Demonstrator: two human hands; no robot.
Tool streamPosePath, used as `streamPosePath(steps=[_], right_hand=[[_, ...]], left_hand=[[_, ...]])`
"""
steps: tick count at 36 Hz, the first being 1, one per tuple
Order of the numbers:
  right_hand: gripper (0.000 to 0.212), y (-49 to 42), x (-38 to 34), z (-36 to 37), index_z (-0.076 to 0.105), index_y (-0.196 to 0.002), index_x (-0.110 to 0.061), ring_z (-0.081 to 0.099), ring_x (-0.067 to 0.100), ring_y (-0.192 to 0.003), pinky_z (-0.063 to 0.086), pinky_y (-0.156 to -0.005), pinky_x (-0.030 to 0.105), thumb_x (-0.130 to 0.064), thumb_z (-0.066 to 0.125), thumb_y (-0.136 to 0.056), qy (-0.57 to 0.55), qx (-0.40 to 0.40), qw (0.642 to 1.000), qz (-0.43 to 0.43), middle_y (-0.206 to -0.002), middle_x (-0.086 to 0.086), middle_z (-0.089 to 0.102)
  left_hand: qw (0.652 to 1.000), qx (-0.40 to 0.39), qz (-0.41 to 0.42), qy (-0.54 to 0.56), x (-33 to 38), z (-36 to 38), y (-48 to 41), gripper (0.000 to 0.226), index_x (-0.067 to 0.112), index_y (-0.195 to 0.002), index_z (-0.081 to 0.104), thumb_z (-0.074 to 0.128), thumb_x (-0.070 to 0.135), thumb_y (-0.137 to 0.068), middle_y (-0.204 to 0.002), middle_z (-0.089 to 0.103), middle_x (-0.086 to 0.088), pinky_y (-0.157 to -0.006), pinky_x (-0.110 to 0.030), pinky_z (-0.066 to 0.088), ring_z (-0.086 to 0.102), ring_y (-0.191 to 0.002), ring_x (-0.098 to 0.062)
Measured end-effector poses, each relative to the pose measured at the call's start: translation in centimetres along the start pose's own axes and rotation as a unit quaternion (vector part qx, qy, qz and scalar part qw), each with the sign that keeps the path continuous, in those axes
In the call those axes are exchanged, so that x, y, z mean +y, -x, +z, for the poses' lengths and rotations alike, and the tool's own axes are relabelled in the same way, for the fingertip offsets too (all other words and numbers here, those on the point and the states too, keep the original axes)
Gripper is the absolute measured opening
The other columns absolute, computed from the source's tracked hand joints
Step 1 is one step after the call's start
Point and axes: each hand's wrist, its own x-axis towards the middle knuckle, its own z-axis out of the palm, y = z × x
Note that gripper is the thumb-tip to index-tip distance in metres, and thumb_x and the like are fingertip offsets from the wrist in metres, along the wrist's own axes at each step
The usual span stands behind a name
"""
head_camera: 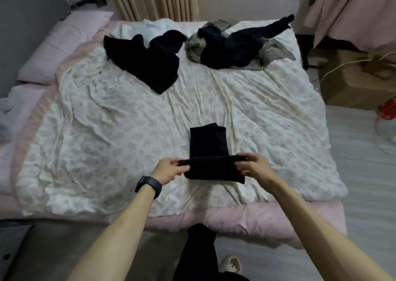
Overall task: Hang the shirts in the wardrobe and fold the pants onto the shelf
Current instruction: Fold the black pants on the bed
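- A dark trouser leg [199, 250] and a pale slipper [230, 263] show on the floor, below the near edge of the floral quilt [128, 131].
- Both bare forearms reach forward over the quilt's near edge and draw closer together toward its middle.
- A black wristband [149, 186] circles the left wrist, and a thin ring [171, 158] sits on one finger of that hand.
- The left hand [169, 170] pinches the left end of a raised fold of the black pants [207, 143], thumb on top and fingers curled beneath.
- The right hand [254, 168] pinches the right end of the same fold in the same way, knuckles up.
- The pants lie partly folded on the quilt, near its front edge and a little right of centre. Their long axis runs from the near edge toward the far edge, while the lifted fold runs crosswise between the hands.
- A crumpled black garment [150, 60] lies on the quilt's far left part.
- A second black garment [227, 47] lies on the quilt's far right part, on top of an olive-grey garment [276, 50].
- A white cloth [150, 27] lies at the quilt's far edge.
- A pink pillow [64, 43] lies off the quilt's far left corner.
- Beige curtains [150, 0] hang beyond the far edge.
- A cardboard box [347, 81] stands right of the quilt.
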Motion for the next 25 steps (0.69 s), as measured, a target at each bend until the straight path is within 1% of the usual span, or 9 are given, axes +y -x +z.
streamPosePath(steps=[3, 6, 10, 13, 15, 17, 21, 23, 25], right_hand=[[0.013, -4.3, -1.6, 0.6, 0.074, -0.103, -0.019, 0.067, 0.013, -0.073, 0.055, -0.071, 0.031, -0.018, 0.07, -0.09, 0.081, 0.043, 0.995, -0.043, -0.08, -0.004, 0.074], [0.023, -9.6, -3.2, 1.2, 0.073, -0.11, -0.02, 0.07, 0.016, -0.085, 0.056, -0.078, 0.035, -0.033, 0.067, -0.093, 0.167, 0.093, 0.98, -0.057, -0.092, -0.004, 0.075], [0.034, -16.8, -4.6, 1.7, 0.071, -0.116, -0.02, 0.066, 0.018, -0.097, 0.049, -0.079, 0.032, -0.046, 0.061, -0.096, 0.281, 0.108, 0.952, -0.054, -0.103, -0.002, 0.072], [0.035, -22.5, -4.1, 2.1, 0.069, -0.108, -0.019, 0.065, 0.022, -0.094, 0.051, -0.079, 0.036, -0.049, 0.056, -0.098, 0.324, 0.1, 0.94, -0.015, -0.098, 0.0, 0.071], [0.034, -25.2, -3.8, 2.3, 0.069, -0.101, -0.019, 0.065, 0.023, -0.092, 0.053, -0.08, 0.039, -0.049, 0.053, -0.1, 0.337, 0.106, 0.935, -0.006, -0.093, 0.0, 0.071], [0.033, -28.2, -3.1, 2.7, 0.069, -0.103, -0.018, 0.065, 0.022, -0.092, 0.053, -0.081, 0.038, -0.047, 0.052, -0.1, 0.342, 0.117, 0.932, -0.008, -0.095, 0.0, 0.071], [0.025, -31.5, -0.8, 3.3, 0.065, -0.098, -0.024, 0.058, 0.015, -0.079, 0.042, -0.064, 0.032, -0.045, 0.051, -0.101, 0.364, 0.154, 0.918, -0.031, -0.09, -0.005, 0.068], [0.026, -32.6, 0.3, 3.5, 0.064, -0.098, -0.024, 0.055, 0.014, -0.075, 0.038, -0.06, 0.031, -0.045, 0.049, -0.102, 0.37, 0.176, 0.912, -0.028, -0.089, -0.005, 0.067], [0.028, -33.1, 1.1, 3.9, 0.065, -0.105, -0.021, 0.055, 0.016, -0.08, 0.042, -0.068, 0.034, -0.044, 0.048, -0.103, 0.357, 0.194, 0.913, -0.027, -0.097, -0.001, 0.069]], left_hand=[[0.997, 0.063, 0.047, -0.016, 1.6, -0.3, -3.9, 0.017, 0.019, -0.104, 0.073, 0.073, 0.029, -0.091, -0.074, 0.073, 0.007, -0.063, -0.018, 0.046, 0.06, -0.065, -0.004], [0.991, 0.1, 0.049, -0.073, 3.0, -0.5, -8.7, 0.013, 0.03, -0.095, 0.069, 0.067, 0.043, -0.093, -0.076, 0.071, 0.01, -0.061, -0.022, 0.043, 0.064, -0.073, -0.005], [0.988, 0.089, 0.027, -0.12, 3.4, -1.1, -15.7, 0.042, 0.023, -0.066, 0.051, 0.054, 0.045, -0.1, -0.06, 0.05, 0.005, -0.052, -0.031, 0.028, 0.051, -0.057, -0.017], [0.984, 0.093, -0.003, -0.152, 2.5, -0.8, -21.0, 0.048, 0.022, -0.061, 0.042, 0.051, 0.043, -0.103, -0.07, 0.046, -0.002, -0.054, -0.031, 0.029, 0.05, -0.059, -0.025], [0.976, 0.111, -0.02, -0.185, 2.2, -0.4, -23.3, 0.045, 0.021, -0.065, 0.044, 0.048, 0.044, -0.104, -0.083, 0.052, -0.009, -0.057, -0.032, 0.034, 0.056, -0.071, -0.03], [0.971, 0.125, -0.026, -0.202, 1.7, 0.1, -25.9, 0.043, 0.017, -0.07, 0.049, 0.045, 0.043, -0.105, -0.089, 0.06, -0.012, -0.054, -0.032, 0.033, 0.057, -0.073, -0.027], [0.973, 0.144, -0.021, -0.178, 0.6, 1.2, -28.7, 0.043, 0.004, -0.093, 0.062, 0.044, 0.04, -0.106, -0.092, 0.064, -0.01, -0.053, -0.032, 0.035, 0.061, -0.082, -0.029], [0.972, 0.164, -0.007, -0.167, 0.1, 2.2, -29.7, 0.039, 0.007, -0.107, 0.062, 0.042, 0.041, -0.106, -0.104, 0.063, -0.011, -0.065, -0.033, 0.043, 0.062, -0.093, -0.03], [0.97, 0.19, 0.028, -0.15, -0.3, 3.2, -30.3, 0.035, 0.018, -0.127, 0.058, 0.042, 0.04, -0.106, -0.123, 0.055, -0.011, -0.089, -0.037, 0.046, 0.056, -0.11, -0.031]])
